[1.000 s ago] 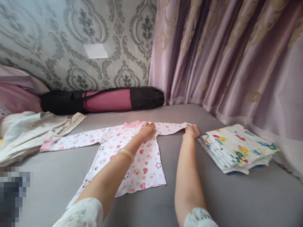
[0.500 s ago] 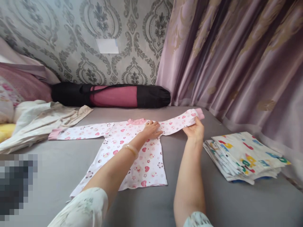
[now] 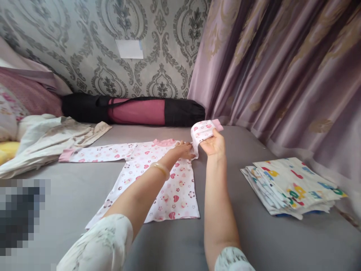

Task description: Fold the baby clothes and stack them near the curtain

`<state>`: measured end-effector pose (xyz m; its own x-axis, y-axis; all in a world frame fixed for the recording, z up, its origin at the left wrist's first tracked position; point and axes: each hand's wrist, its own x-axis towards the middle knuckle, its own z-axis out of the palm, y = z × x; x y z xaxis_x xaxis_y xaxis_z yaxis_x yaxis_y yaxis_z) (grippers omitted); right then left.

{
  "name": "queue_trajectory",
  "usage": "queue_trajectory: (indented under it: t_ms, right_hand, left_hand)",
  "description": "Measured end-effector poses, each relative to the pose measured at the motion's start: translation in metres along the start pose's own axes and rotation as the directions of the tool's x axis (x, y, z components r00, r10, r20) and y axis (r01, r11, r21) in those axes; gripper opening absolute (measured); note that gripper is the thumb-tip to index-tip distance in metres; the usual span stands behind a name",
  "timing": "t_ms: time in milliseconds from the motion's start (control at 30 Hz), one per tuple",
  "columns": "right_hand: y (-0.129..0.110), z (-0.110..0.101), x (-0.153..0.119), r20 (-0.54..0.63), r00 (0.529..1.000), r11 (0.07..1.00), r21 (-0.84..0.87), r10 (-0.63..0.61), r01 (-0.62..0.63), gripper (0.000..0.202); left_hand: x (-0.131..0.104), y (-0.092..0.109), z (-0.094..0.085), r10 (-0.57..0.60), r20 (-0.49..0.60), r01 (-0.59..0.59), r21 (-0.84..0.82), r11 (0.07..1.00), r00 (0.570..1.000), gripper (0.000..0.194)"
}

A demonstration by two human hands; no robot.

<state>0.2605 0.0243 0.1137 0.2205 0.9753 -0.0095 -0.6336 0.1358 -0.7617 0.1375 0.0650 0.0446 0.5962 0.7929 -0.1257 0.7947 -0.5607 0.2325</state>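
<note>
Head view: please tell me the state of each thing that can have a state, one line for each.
Shirt: spread flat on the bed, right sleeve lifted.
Right sleeve: raised, bent toward the body of the shirt.
Left sleeve: stretched out flat.
Left hand: pressing flat on the shoulder.
Right hand: closed on the sleeve.
Folded stack: piled neatly.
Beige garment: crumpled, unfolded.
Bag: closed, lying on its side.

A pixelated block (image 3: 21, 214) blurs the lower left of the frame. The left edge cuts off the pillows (image 3: 11, 109) and the crumpled cream garment (image 3: 47, 139). The left hand (image 3: 184, 150) covers the printed baby top's (image 3: 166, 188) shoulder; both upper arms leave the bottom edge
</note>
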Motion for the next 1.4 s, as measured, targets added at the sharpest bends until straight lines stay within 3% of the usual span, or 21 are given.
queue_trajectory:
  t_ms: [100, 200, 300, 367, 433, 500, 567, 600, 667, 733, 800, 900, 1033, 1100, 1233, 1333, 1400]
  right_hand:
    - [0.012, 0.01, 0.002, 0.004, 1.0, 1.0, -0.001, 0.015, -0.015, 0.042]
    - [0.028, 0.02, 0.004, -0.011, 0.998, 0.98, 0.189, 0.063, -0.06, 0.033]
    - [0.05, 0.032, 0.006, -0.025, 0.993, 0.95, 0.296, 0.111, -0.099, 0.027]
    - [0.067, 0.039, 0.007, -0.04, 0.992, 0.961, 0.256, 0.119, -0.105, 0.025]
    - [0.084, 0.045, 0.006, -0.065, 0.994, 0.984, 0.163, 0.089, -0.077, 0.026]
    - [0.101, 0.05, 0.002, -0.077, 0.997, 1.0, 0.004, 0.023, -0.023, 0.03]
    - [0.115, 0.053, -0.006, -0.041, 0.998, 0.966, -0.256, -0.055, 0.043, 0.037]
    - [0.121, 0.053, -0.011, 0.01, 0.996, 0.908, -0.411, -0.084, 0.081, 0.041]
    - [0.131, 0.052, -0.023, 0.167, 0.984, 0.693, -0.702, -0.064, 0.165, 0.048]
    - [0.14, 0.049, -0.035, 0.33, 0.94, 0.41, -0.872, 0.091, 0.266, 0.055]
    - [0.147, 0.047, -0.044, 0.406, 0.859, 0.179, -0.913, 0.312, 0.367, 0.058]
    - [0.148, 0.045, -0.05, 0.413, 0.767, 0.026, -0.887, 0.491, 0.461, 0.055]
    - [0.132, 0.046, -0.043, 0.456, 0.773, 0.027, -0.868, 0.441, 0.496, 0.051]
    - [0.119, 0.044, -0.035, 0.476, 0.794, 0.077, -0.871, 0.378, 0.485, 0.048]
    - [0.091, 0.026, -0.012, 0.393, 0.901, 0.186, -0.914, 0.184, 0.361, 0.041]
    - [0.077, 0.003, 0.007, 0.29, 0.957, 0.277, -0.917, -0.029, 0.287, 0.041]
    - [0.072, -0.01, 0.015, 0.199, 0.969, 0.302, -0.924, -0.146, 0.236, 0.042]
  left_hand:
    - [-0.002, -0.006, 0.003, 0.026, -0.057, -0.03, -0.079, 0.996, 0.998, 0.07]
    - [-0.012, -0.021, 0.007, 0.078, -0.208, -0.132, -0.26, 0.957, 0.975, 0.058]
    - [-0.035, -0.044, 0.008, -0.051, -0.337, -0.143, -0.525, 0.839, 0.94, 0.045]
    - [-0.056, -0.061, 0.008, -0.272, -0.311, -0.043, -0.726, 0.686, 0.911, 0.04]
    - [-0.078, -0.076, 0.01, -0.482, -0.212, 0.039, -0.887, 0.46, 0.85, 0.039]
    - [-0.096, -0.089, 0.014, -0.591, -0.117, 0.041, -0.968, 0.248, 0.798, 0.039]
    - [-0.108, -0.098, 0.019, -0.635, -0.055, 0.009, -0.995, 0.097, 0.771, 0.04]
    - [-0.112, -0.101, 0.02, -0.647, -0.029, -0.009, -0.999, 0.034, 0.762, 0.04]
    - [-0.115, -0.104, 0.022, -0.664, 0.014, -0.058, -0.995, -0.087, 0.748, 0.041]
    - [-0.114, -0.105, 0.021, -0.653, 0.031, -0.119, -0.976, -0.184, 0.756, 0.045]
    - [-0.112, -0.106, 0.019, -0.625, 0.034, -0.154, -0.957, -0.244, 0.78, 0.05]
    - [-0.111, -0.109, 0.02, -0.612, 0.013, -0.17, -0.955, -0.241, 0.791, 0.045]
    - [-0.112, -0.114, 0.029, -0.6, -0.134, -0.22, -0.973, -0.071, 0.788, 0.027]
    - [-0.112, -0.115, 0.032, -0.61, -0.179, -0.214, -0.977, 0.015, 0.772, 0.026]
    - [-0.11, -0.117, 0.025, -0.633, -0.303, -0.243, -0.953, 0.182, 0.712, 0.028]
    - [-0.11, -0.121, 0.016, -0.654, -0.392, -0.343, -0.916, 0.21, 0.647, 0.038]
    - [-0.11, -0.127, 0.016, -0.688, -0.381, -0.333, -0.919, 0.21, 0.618, 0.038]
